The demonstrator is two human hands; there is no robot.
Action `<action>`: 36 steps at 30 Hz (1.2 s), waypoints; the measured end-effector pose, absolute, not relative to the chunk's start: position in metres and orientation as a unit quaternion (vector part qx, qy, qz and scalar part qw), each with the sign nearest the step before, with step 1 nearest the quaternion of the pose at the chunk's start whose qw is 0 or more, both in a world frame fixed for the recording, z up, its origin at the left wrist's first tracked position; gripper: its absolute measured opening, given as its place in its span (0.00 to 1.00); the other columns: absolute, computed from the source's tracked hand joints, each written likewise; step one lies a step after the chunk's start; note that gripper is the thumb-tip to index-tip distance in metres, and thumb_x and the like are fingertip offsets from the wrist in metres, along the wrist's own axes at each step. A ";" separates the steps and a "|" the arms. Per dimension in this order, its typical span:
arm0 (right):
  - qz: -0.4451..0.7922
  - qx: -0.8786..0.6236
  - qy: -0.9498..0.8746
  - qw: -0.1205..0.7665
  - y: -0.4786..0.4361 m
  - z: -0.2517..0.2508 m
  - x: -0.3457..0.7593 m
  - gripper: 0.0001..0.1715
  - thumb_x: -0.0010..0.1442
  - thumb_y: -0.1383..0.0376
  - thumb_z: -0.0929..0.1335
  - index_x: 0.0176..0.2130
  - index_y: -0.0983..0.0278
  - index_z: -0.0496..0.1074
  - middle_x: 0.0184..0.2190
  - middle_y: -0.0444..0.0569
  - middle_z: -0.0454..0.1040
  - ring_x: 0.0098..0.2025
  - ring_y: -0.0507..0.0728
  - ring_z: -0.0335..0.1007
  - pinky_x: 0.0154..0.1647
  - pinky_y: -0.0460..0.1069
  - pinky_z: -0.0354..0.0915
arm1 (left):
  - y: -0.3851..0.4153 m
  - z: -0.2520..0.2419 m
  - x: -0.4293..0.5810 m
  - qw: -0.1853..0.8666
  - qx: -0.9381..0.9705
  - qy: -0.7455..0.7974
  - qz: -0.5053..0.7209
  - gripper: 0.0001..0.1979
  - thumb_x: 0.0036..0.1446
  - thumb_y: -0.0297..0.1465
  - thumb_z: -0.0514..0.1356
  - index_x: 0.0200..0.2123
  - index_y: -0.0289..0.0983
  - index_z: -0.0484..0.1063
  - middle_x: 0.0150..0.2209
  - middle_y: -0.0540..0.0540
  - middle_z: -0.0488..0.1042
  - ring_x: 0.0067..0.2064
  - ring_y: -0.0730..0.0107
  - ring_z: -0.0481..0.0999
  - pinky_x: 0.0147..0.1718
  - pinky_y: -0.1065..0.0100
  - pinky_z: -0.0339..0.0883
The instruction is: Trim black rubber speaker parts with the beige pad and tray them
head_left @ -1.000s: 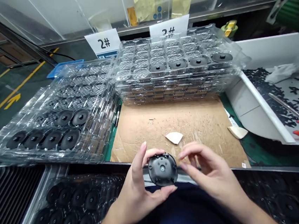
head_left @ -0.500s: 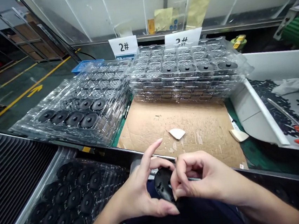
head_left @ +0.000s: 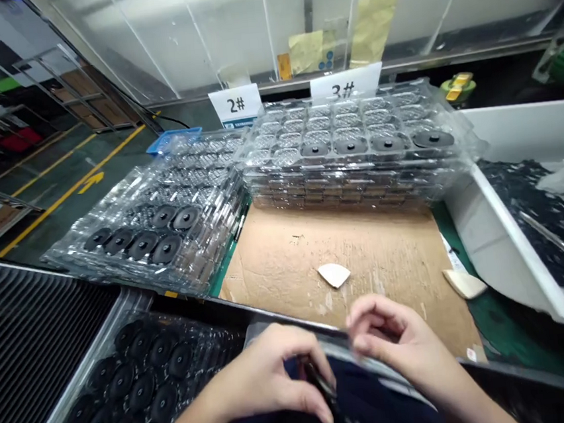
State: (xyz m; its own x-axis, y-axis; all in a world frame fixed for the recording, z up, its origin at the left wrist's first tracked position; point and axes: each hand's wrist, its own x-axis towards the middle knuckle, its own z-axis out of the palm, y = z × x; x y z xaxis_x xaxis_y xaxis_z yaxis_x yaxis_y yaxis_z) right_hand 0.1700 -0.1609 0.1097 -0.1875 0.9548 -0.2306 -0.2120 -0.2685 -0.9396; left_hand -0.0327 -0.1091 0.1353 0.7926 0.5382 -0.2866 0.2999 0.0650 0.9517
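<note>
My left hand grips a black round plastic part between the thumb and fingers, low in front of my body. The part is turned nearly edge-on, and my fingers hide much of it. To its right, my right hand is apart from the part, over the front edge of the bench. Its fingers are loosely curled, with a gap between thumb and fingertips, and I see nothing in them. On the cardboard beyond lies a small cream wedge-shaped piece.
Clear plastic trays with black parts are stacked at the back and left. A tray of black parts lies lower left beside a ribbed black surface. Right, a white bin holds small black pieces; another cream wedge lies beside it.
My right hand has come off the black part and moved right. My left hand still holds the part, now lower and turned edge-on. The camera view has shifted slightly.
</note>
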 end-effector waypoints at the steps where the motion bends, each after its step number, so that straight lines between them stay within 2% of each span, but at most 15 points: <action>1: 0.608 -0.499 -0.434 0.439 -0.154 0.100 0.176 0.12 0.55 0.58 0.67 0.36 0.64 0.68 0.16 0.38 0.62 0.18 0.48 0.61 0.21 0.43 0.59 | -0.106 0.132 -0.032 0.665 0.666 0.331 0.068 0.13 0.37 0.37 0.69 0.22 0.34 0.72 0.21 0.53 0.68 0.25 0.77 0.65 0.26 0.75 0.58; 3: 0.471 -0.579 -0.518 0.417 -0.134 0.081 0.187 0.13 0.58 0.59 0.63 0.40 0.63 0.69 0.18 0.41 0.63 0.19 0.50 0.61 0.21 0.45 0.58 | -0.098 0.123 -0.034 0.664 0.640 0.380 0.067 0.16 0.41 0.40 0.66 0.18 0.33 0.69 0.17 0.54 0.63 0.21 0.79 0.61 0.21 0.76 0.54; 5: 0.302 -0.617 -0.618 0.382 -0.107 0.067 0.195 0.13 0.56 0.64 0.60 0.37 0.62 0.71 0.32 0.51 0.70 0.31 0.56 0.67 0.30 0.50 0.62 | -0.088 0.115 -0.038 0.652 0.623 0.422 0.091 0.19 0.45 0.45 0.61 0.20 0.33 0.69 0.18 0.53 0.64 0.20 0.78 0.64 0.20 0.75 0.57; 6: 0.240 -0.611 -0.664 0.358 -0.093 0.061 0.197 0.14 0.55 0.67 0.59 0.36 0.61 0.72 0.37 0.53 0.70 0.37 0.59 0.66 0.34 0.53 0.62 | -0.082 0.114 -0.041 0.643 0.616 0.443 0.103 0.21 0.48 0.48 0.58 0.22 0.33 0.69 0.18 0.52 0.66 0.20 0.76 0.66 0.20 0.74 0.59; 7: 0.207 -0.591 -0.704 0.335 -0.078 0.056 0.198 0.16 0.53 0.70 0.58 0.34 0.60 0.72 0.38 0.52 0.71 0.39 0.60 0.66 0.37 0.54 0.61 | -0.075 0.114 -0.045 0.630 0.611 0.464 0.116 0.23 0.51 0.49 0.55 0.23 0.33 0.69 0.18 0.51 0.67 0.20 0.74 0.68 0.21 0.73 0.61; 10: 0.217 -0.507 -0.771 0.317 -0.038 0.040 0.197 0.19 0.53 0.72 0.56 0.33 0.58 0.71 0.32 0.47 0.72 0.36 0.57 0.67 0.37 0.51 0.62 | -0.053 0.125 -0.062 0.555 0.619 0.532 0.162 0.23 0.56 0.47 0.48 0.27 0.32 0.69 0.20 0.48 0.71 0.24 0.71 0.72 0.26 0.70 0.65; 14: 0.219 -0.491 -0.759 0.368 -0.004 0.003 0.199 0.17 0.54 0.70 0.56 0.31 0.61 0.72 0.35 0.47 0.74 0.37 0.55 0.71 0.37 0.48 0.65 | -0.021 0.160 -0.101 0.381 0.649 0.624 0.209 0.19 0.58 0.43 0.49 0.36 0.34 0.71 0.29 0.45 0.76 0.33 0.67 0.75 0.36 0.65 0.68; 16: 0.214 -0.497 -0.745 0.391 0.004 -0.015 0.205 0.17 0.55 0.68 0.57 0.29 0.61 0.73 0.34 0.48 0.75 0.37 0.55 0.72 0.35 0.46 0.67 | -0.002 0.179 -0.130 0.269 0.661 0.666 0.217 0.16 0.56 0.41 0.53 0.37 0.35 0.72 0.36 0.44 0.76 0.40 0.64 0.74 0.44 0.61 0.65; 18: 0.209 -0.516 -0.722 0.412 0.008 -0.029 0.211 0.17 0.55 0.67 0.57 0.29 0.61 0.73 0.34 0.47 0.75 0.37 0.55 0.73 0.33 0.45 0.68 | 0.021 0.197 -0.161 0.163 0.666 0.698 0.206 0.14 0.55 0.38 0.56 0.39 0.35 0.72 0.45 0.43 0.73 0.49 0.62 0.70 0.53 0.55 0.57; 19: 0.211 -0.530 -0.706 0.420 0.010 -0.033 0.214 0.16 0.55 0.65 0.58 0.30 0.61 0.73 0.35 0.47 0.75 0.37 0.55 0.74 0.33 0.45 0.68 | 0.033 0.204 -0.177 0.117 0.663 0.713 0.197 0.13 0.55 0.37 0.56 0.40 0.35 0.71 0.47 0.43 0.72 0.51 0.61 0.68 0.53 0.51 0.57; 22: 0.237 -0.557 -0.676 0.420 0.012 -0.041 0.219 0.15 0.53 0.62 0.59 0.29 0.60 0.74 0.33 0.47 0.76 0.35 0.56 0.75 0.31 0.45 0.70 | 0.074 0.217 -0.213 0.017 0.641 0.753 0.146 0.13 0.56 0.35 0.56 0.43 0.36 0.69 0.50 0.43 0.68 0.52 0.59 0.67 0.50 0.50 0.61; 28: 0.296 -0.503 -0.716 0.382 0.014 -0.041 0.220 0.15 0.52 0.65 0.60 0.32 0.58 0.75 0.35 0.46 0.76 0.37 0.57 0.74 0.35 0.47 0.70 | 0.137 0.197 -0.231 -0.028 0.603 0.796 0.050 0.15 0.57 0.35 0.55 0.46 0.34 0.66 0.46 0.44 0.70 0.43 0.62 0.72 0.40 0.57 0.69; 32: 0.300 -0.497 -0.716 0.387 0.013 -0.038 0.221 0.16 0.52 0.67 0.59 0.32 0.59 0.75 0.34 0.47 0.76 0.36 0.56 0.74 0.36 0.48 0.70 | 0.135 0.179 -0.231 -0.083 0.613 0.785 0.026 0.16 0.57 0.35 0.55 0.47 0.35 0.65 0.48 0.42 0.68 0.45 0.62 0.71 0.42 0.55 0.68; 36: 0.291 -0.500 -0.715 0.393 0.009 -0.031 0.219 0.18 0.53 0.68 0.58 0.32 0.61 0.75 0.34 0.49 0.76 0.36 0.57 0.74 0.36 0.48 0.70 | 0.098 0.184 -0.239 -0.138 0.648 0.749 0.015 0.15 0.57 0.34 0.55 0.47 0.36 0.66 0.49 0.42 0.68 0.48 0.61 0.69 0.45 0.53 0.66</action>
